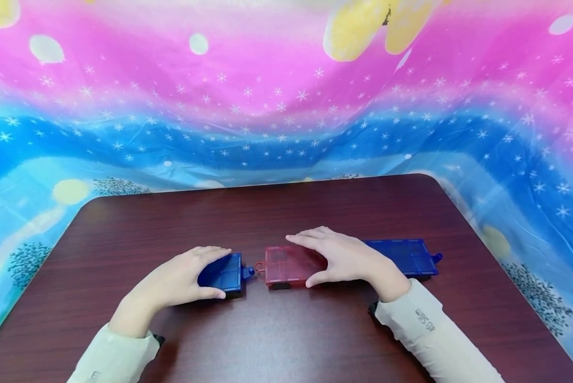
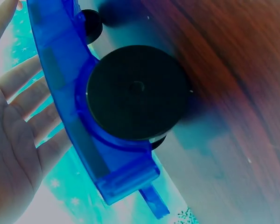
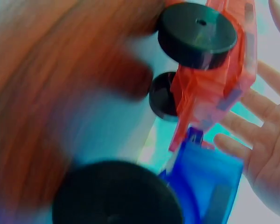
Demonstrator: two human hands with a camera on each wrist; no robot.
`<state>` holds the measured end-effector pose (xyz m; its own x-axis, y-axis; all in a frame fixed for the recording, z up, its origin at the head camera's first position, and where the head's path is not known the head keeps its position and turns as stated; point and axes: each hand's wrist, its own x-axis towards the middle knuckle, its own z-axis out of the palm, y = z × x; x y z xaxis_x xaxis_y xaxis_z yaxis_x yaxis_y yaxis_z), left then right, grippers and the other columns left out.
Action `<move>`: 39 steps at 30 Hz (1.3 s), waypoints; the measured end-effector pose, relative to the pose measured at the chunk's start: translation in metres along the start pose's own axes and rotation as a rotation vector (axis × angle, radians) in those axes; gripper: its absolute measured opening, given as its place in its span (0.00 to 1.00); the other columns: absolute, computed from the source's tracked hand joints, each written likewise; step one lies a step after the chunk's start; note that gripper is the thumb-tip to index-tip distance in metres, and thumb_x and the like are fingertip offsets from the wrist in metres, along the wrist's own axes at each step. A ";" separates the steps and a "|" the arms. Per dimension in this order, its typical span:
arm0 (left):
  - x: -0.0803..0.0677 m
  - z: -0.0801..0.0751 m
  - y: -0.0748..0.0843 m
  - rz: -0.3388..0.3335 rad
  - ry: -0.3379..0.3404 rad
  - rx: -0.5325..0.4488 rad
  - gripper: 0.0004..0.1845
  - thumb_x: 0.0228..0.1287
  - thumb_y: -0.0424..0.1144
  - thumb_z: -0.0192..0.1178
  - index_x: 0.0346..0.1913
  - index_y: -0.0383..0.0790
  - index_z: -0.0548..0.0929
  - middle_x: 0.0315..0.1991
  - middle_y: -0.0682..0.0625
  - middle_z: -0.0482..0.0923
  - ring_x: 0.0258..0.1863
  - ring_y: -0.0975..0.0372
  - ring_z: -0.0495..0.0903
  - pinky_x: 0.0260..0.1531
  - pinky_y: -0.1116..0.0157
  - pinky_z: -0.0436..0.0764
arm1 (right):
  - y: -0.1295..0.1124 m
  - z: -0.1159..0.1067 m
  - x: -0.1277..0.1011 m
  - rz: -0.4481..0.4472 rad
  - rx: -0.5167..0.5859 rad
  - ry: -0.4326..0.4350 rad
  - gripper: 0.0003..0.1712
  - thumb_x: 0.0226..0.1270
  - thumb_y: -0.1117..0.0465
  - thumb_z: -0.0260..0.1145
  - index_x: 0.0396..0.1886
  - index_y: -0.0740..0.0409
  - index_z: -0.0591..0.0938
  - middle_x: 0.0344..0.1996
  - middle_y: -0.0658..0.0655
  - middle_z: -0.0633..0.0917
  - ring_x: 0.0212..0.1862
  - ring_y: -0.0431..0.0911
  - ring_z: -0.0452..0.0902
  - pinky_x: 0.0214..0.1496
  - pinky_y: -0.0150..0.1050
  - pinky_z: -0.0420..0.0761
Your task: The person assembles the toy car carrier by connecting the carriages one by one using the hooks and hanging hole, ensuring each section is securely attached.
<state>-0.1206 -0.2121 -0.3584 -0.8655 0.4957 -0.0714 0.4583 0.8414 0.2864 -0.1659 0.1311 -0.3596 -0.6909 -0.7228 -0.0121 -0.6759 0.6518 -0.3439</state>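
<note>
A blue translucent toy train car (image 1: 230, 272) with black wheels stands at the middle left of the table. My left hand (image 1: 181, 279) holds it, thumb at the near side and fingers along the far side. In the left wrist view, the fingers reach behind the blue car (image 2: 51, 60). To its right, my right hand (image 1: 346, 259) holds a red translucent train car (image 1: 284, 264) the same way. The red car's ring (image 1: 260, 267) sits right beside the blue hook (image 1: 248, 273); whether they touch, I cannot tell. The right wrist view shows the red car (image 3: 233, 70) and a blue car's end.
Behind my right wrist, a second blue car (image 1: 401, 257) stands in line with the red one, its hook pointing right. The dark wooden table (image 1: 277, 330) has rounded far corners. A pink and blue patterned cloth (image 1: 267, 106) hangs around it.
</note>
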 end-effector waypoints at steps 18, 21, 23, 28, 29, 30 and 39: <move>0.001 0.004 -0.002 -0.003 -0.025 0.028 0.42 0.46 0.62 0.66 0.65 0.52 0.68 0.62 0.49 0.70 0.60 0.53 0.70 0.55 0.51 0.73 | -0.010 0.008 0.011 -0.017 -0.040 -0.098 0.45 0.48 0.41 0.71 0.67 0.31 0.63 0.63 0.45 0.68 0.59 0.40 0.64 0.51 0.42 0.77; 0.001 0.004 -0.003 -0.002 -0.026 0.029 0.41 0.46 0.62 0.66 0.65 0.52 0.68 0.62 0.49 0.70 0.60 0.53 0.70 0.55 0.51 0.73 | -0.010 0.008 0.011 -0.022 -0.041 -0.092 0.43 0.48 0.43 0.71 0.66 0.32 0.65 0.63 0.45 0.68 0.57 0.39 0.65 0.50 0.41 0.77; 0.001 0.004 -0.003 -0.002 -0.027 0.028 0.41 0.46 0.62 0.66 0.65 0.52 0.68 0.62 0.49 0.70 0.60 0.53 0.70 0.55 0.50 0.72 | -0.010 0.008 0.011 -0.027 -0.040 -0.092 0.42 0.49 0.43 0.71 0.66 0.31 0.66 0.62 0.45 0.68 0.57 0.39 0.65 0.49 0.40 0.77; 0.001 0.005 -0.003 -0.019 -0.029 0.020 0.42 0.45 0.62 0.67 0.66 0.52 0.68 0.62 0.49 0.70 0.61 0.54 0.70 0.55 0.51 0.72 | -0.009 0.008 0.010 -0.037 -0.039 -0.096 0.42 0.49 0.43 0.71 0.66 0.31 0.66 0.62 0.45 0.68 0.57 0.39 0.65 0.50 0.40 0.77; 0.000 0.005 -0.003 -0.018 -0.028 0.019 0.42 0.45 0.62 0.67 0.66 0.52 0.68 0.62 0.49 0.70 0.60 0.54 0.70 0.55 0.51 0.72 | -0.009 0.008 0.010 -0.039 -0.037 -0.097 0.42 0.49 0.43 0.71 0.66 0.31 0.66 0.62 0.45 0.68 0.57 0.39 0.65 0.50 0.40 0.77; 0.000 0.005 -0.003 -0.021 -0.029 0.018 0.42 0.45 0.62 0.67 0.66 0.53 0.68 0.62 0.49 0.70 0.60 0.54 0.70 0.55 0.51 0.72 | -0.009 0.008 0.010 -0.041 -0.036 -0.098 0.42 0.49 0.43 0.71 0.66 0.31 0.66 0.62 0.45 0.68 0.57 0.39 0.65 0.50 0.40 0.77; 0.001 0.003 -0.005 -0.007 -0.035 0.028 0.42 0.45 0.63 0.66 0.65 0.52 0.68 0.62 0.49 0.70 0.60 0.54 0.70 0.55 0.51 0.73 | -0.010 0.006 0.010 -0.054 -0.016 -0.091 0.42 0.50 0.43 0.70 0.66 0.31 0.65 0.62 0.44 0.68 0.57 0.39 0.64 0.50 0.39 0.77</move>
<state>-0.1231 -0.2154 -0.3626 -0.8613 0.4967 -0.1068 0.4581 0.8502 0.2595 -0.1648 0.1158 -0.3622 -0.6278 -0.7742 -0.0800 -0.7159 0.6147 -0.3310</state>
